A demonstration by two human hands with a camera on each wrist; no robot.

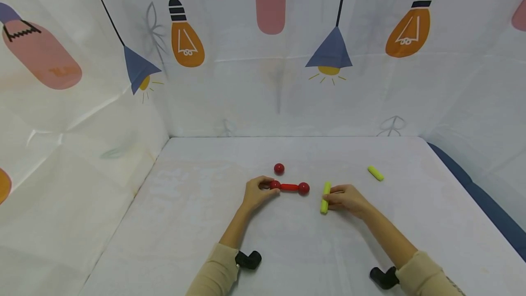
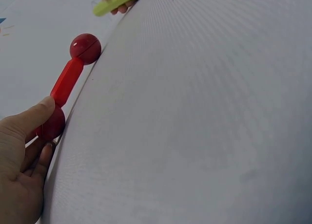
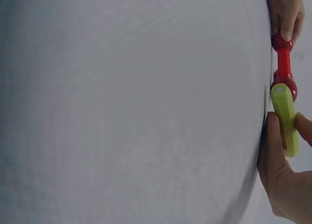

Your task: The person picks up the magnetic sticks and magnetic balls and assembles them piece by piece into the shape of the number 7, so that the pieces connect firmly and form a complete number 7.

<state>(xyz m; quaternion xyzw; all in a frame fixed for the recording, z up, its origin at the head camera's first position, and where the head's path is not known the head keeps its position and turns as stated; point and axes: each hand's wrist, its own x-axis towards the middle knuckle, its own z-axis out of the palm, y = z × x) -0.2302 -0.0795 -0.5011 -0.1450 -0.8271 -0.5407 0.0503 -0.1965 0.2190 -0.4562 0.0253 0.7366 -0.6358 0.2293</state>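
Observation:
A red dumbbell-shaped piece, a red rod with a dark red ball at each end, lies across the middle of the table. My left hand pinches the ball at its left end between thumb and fingers. In the left wrist view the thumb lies over that ball beside the red rod. To the right, my right hand pinches a yellow-green rod near its middle. That rod is ridged along its length and stands apart from the right-hand ball in the head view.
A loose red ball lies just behind the red piece. Another, shorter-looking yellow-green rod lies at the back right of the white table. Printed cloth walls rise behind and at the sides.

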